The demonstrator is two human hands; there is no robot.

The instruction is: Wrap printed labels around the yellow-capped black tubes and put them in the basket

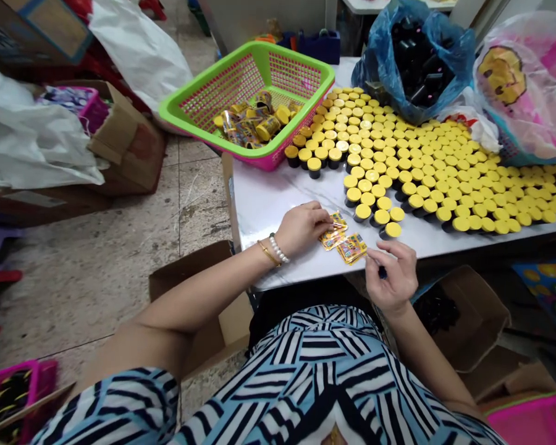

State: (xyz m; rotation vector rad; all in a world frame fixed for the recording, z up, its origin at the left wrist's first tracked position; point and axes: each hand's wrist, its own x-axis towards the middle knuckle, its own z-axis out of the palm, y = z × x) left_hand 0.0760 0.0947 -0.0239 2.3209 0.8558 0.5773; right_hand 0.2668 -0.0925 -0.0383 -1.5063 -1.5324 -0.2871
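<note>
Two small stacks of shiny, flat printed labels lie side by side near the table's front edge. My left hand (303,230) has its fingers curled and pressed on the left stack (334,230). The right stack (352,248) lies between my two hands. Just right of it, my right hand (391,275) is closed, thumb and forefinger brought together near the stack's edge. Whatever is in that pinch, if anything, is too small to tell. Small black jars with yellow lids (393,230) stand upright beyond my right hand.
A green-rimmed pink basket (185,117) with several printed-wrapped jars sits at the table's back left. Yellow-lidded jars (449,170) spread rightward. Behind them stand a blue bag (373,59) of black containers and a clear plastic bag (537,80). Cardboard boxes (472,321) lie below the table.
</note>
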